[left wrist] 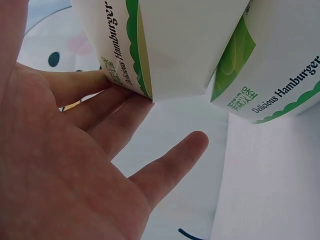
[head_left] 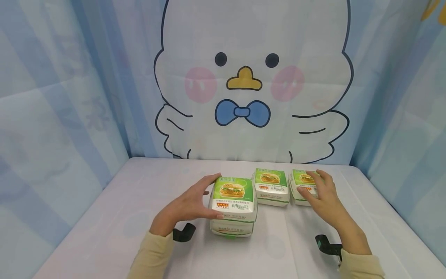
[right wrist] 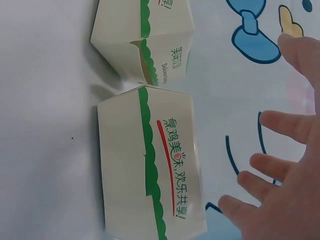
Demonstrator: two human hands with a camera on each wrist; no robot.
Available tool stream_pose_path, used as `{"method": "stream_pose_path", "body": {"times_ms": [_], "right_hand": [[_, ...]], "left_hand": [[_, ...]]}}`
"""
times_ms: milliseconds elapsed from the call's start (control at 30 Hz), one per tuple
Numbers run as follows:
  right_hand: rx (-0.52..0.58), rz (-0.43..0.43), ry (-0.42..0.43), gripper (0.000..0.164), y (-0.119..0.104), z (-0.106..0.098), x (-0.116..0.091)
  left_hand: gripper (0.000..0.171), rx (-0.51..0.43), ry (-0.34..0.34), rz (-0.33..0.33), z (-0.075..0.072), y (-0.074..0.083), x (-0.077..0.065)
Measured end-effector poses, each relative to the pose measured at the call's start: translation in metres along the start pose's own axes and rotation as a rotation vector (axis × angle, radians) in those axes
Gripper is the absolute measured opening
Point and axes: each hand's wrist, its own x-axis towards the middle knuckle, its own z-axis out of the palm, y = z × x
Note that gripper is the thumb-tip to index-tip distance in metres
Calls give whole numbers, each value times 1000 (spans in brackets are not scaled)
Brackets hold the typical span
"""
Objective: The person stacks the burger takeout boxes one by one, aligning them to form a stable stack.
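Observation:
Two white-and-green hamburger boxes stand stacked in the middle of the table. My left hand (head_left: 189,203) holds the upper hamburger box (head_left: 234,195), its thumb at the front and its fingers around the far left side. Beneath sits the lower hamburger box (head_left: 231,229); in the left wrist view my little finger (left wrist: 175,160) points away from the boxes. My right hand (head_left: 327,201) hovers over the rightmost hamburger box (head_left: 296,195), fingers spread. In the right wrist view, a gap shows between the fingers (right wrist: 287,127) and that box.
Another hamburger box (head_left: 270,188) stands between the stack and the rightmost one. The white table (head_left: 104,228) runs back to a curtain with a cartoon bird (head_left: 244,38), and blue-and-white curtains (head_left: 52,116) hang at both sides. Black wrist mounts (head_left: 184,233) stick out beside the sleeves.

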Motion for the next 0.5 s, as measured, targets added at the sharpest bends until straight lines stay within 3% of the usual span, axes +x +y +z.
{"method": "stream_pose_path", "body": {"times_ms": [233,500], "right_hand": [[-46,42,-46,76,9,5,1],[-175,-18,-62,70,15,10,2]], "left_hand": [[113,7,1,-9,0,1,-1],[113,4,2,-10,0,1,-1]]}}
